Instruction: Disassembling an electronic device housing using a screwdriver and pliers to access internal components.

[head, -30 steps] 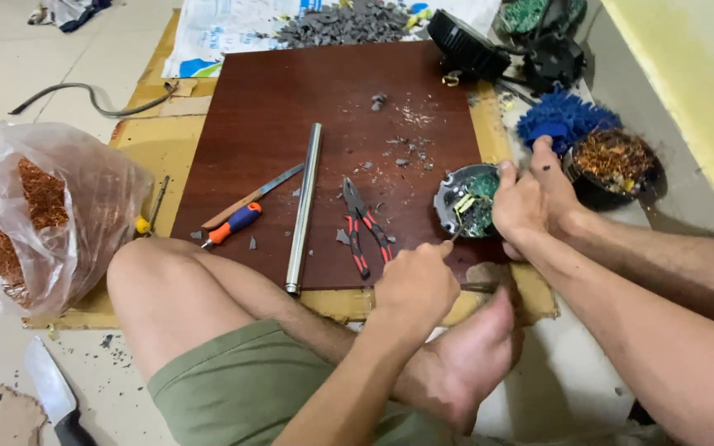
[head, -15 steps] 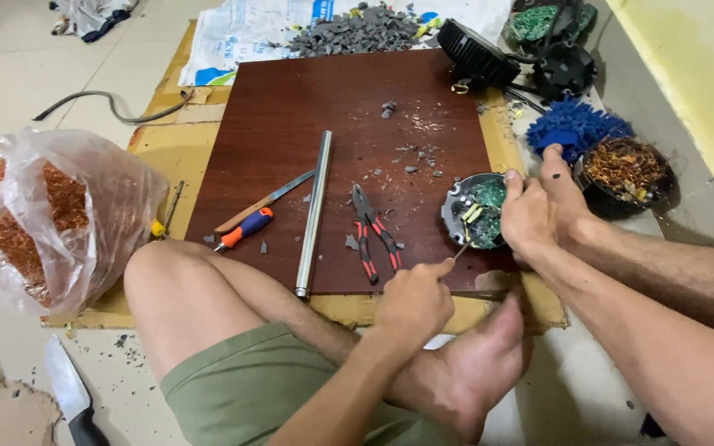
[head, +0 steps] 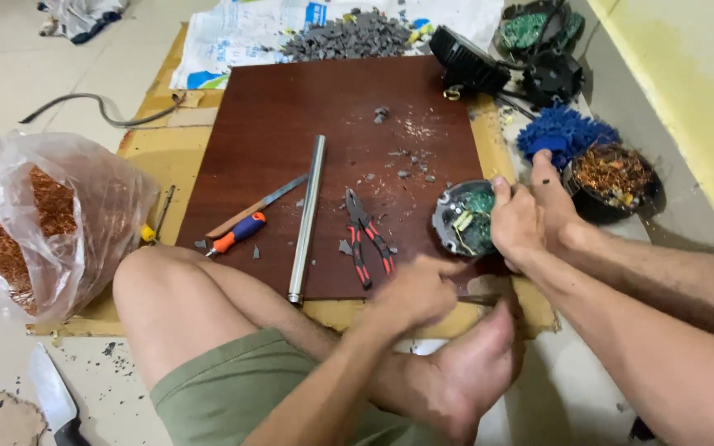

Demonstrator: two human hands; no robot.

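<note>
My right hand [head: 530, 219] grips a round dark lamp housing [head: 459, 221] with a green circuit board inside, held upright on the right edge of the brown wooden board [head: 291, 116]. Just below and left of the housing, my left hand [head: 415, 293] is blurred, its fingers closed around a thin pointed tool aimed at the housing. Red-handled pliers [head: 367, 235] lie on the board next to my left hand. My bare knee and foot rest in front of the board.
On the board lie a metal tube [head: 307, 216], an orange-and-blue screwdriver [head: 237, 234] and a flat chisel [head: 262, 204]. A plastic bag of copper wire [head: 43, 223] sits left. Grey fragments [head: 349, 37], black housings [head: 468, 62], a blue fringed thing [head: 568, 132] and a bowl of copper bits [head: 613, 177] lie beyond.
My left hand has shifted slightly beside the housing and is now blurred with motion. My right hand keeps its hold on the housing. The view has drifted a little.
</note>
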